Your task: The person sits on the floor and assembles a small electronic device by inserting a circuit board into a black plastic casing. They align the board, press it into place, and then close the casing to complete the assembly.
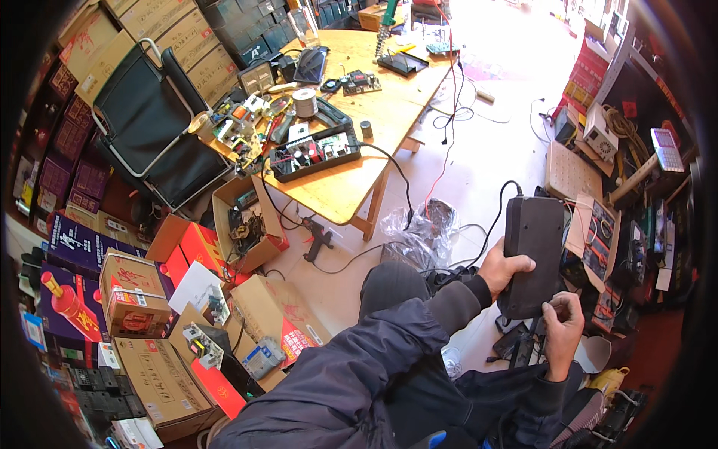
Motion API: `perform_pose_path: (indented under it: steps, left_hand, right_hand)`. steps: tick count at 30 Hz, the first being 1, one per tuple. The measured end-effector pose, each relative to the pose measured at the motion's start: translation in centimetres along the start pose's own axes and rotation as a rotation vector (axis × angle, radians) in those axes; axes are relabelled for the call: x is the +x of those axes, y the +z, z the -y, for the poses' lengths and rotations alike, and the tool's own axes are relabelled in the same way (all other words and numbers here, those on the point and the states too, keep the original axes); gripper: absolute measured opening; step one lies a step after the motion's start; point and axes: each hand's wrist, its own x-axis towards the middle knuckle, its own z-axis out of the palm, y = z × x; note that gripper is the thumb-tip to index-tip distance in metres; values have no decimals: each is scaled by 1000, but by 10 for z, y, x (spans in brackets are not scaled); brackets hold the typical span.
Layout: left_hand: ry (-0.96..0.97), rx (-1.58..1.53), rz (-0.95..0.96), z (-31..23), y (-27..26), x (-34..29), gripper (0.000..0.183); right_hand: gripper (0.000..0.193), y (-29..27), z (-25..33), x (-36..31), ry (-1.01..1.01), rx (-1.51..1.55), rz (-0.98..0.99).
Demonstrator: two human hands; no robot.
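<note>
In my left hand (pixel 502 271) is a long black power adapter (pixel 535 239), held upright by its left side with the thumb across its face. A black cord (pixel 511 187) leaves its top end and curves down to the left. My right hand (pixel 562 329) is at the adapter's lower right corner, its fingers curled and pinched together. Whatever that pinch holds, if anything, is too small to make out.
On the wooden table (pixel 374 168) lie an opened black case with a circuit board (pixel 314 151), a solder spool (pixel 304 102) and loose boards. A glue gun (pixel 319 239) and clear plastic bag (pixel 419 232) are on the floor. Cartons (pixel 161 382) crowd the left; shelves of parts, the right.
</note>
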Motion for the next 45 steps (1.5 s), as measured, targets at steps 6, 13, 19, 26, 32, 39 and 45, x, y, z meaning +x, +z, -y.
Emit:
perform_pose_path:
  steps: [6, 13, 19, 26, 32, 39, 45]
  left_hand:
    - [-25, 2, -5, -3, -5, -6, 54]
    - [-41, 9, -18, -2, -8, -8, 53]
    - [-55, 9, -29, -6, -6, -9, 51]
    - [29, 8, -26, -23, -4, -26, 54]
    - [35, -35, -38, -43, -28, -51, 56]
    - [-3, 60, -136, -71, -42, -78, 46]
    - [16, 27, -139, -85, -47, -61, 40]
  right_hand:
    - [14, 4, 8, -8, -161, -38, 6]
    - [13, 7, 11, -11, -170, -32, -13]
    - [11, 7, 13, -11, -141, 8, -13]
    - [12, 8, 26, -11, -178, -21, 69]
    - [9, 27, 41, -17, -363, -1, 142]
    - [13, 36, 63, -21, -464, -80, 267]
    - [22, 35, 130, 11, -384, -83, 192]
